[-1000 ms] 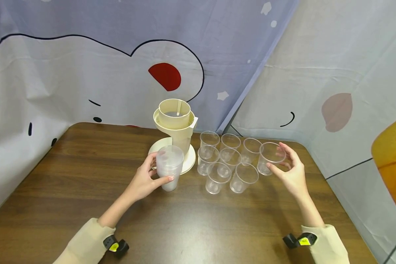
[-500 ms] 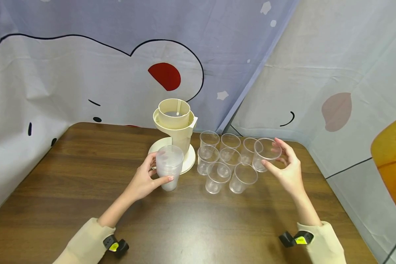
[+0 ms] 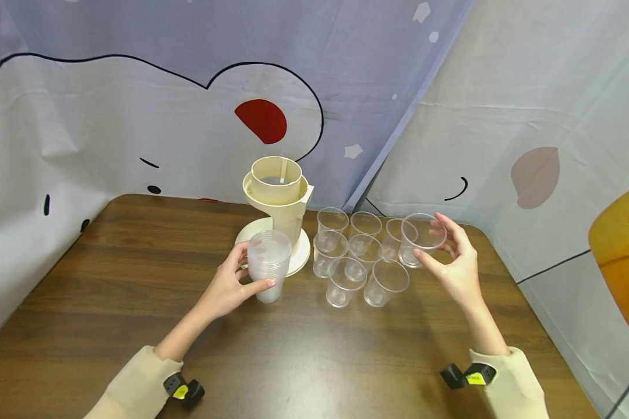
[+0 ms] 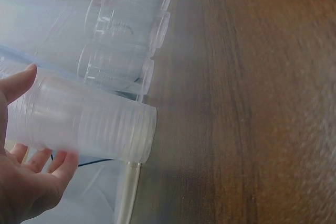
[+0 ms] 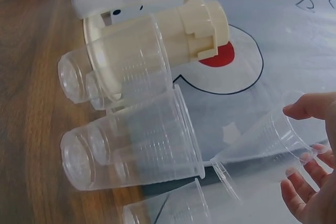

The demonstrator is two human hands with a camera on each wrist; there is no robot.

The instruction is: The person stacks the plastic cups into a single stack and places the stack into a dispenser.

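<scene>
My left hand [image 3: 232, 286] grips a stack of nested clear plastic cups [image 3: 269, 262], held upright left of the centre. In the left wrist view the thumb and fingers lie on opposite sides of this stack [image 4: 79, 114]. My right hand [image 3: 457, 265] holds a single clear plastic cup [image 3: 410, 256] between thumb and fingers, mouth up. That cup overlaps the right end cup [image 3: 392, 247] of the back row in the head view. Several more clear cups stand upright in close rows between my hands, among them a front cup [image 3: 339, 294].
A cream plastic stand [image 3: 288, 218] with an open cylinder on top and a round base [image 3: 303, 256] rises behind the stack. The brown wooden table [image 3: 304, 349] ends at a printed cloth backdrop [image 3: 188, 134] at the back and right.
My right hand has carried its cup left and toward the back, up to the right end of the back row. The left hand and its stack have stayed in place.
</scene>
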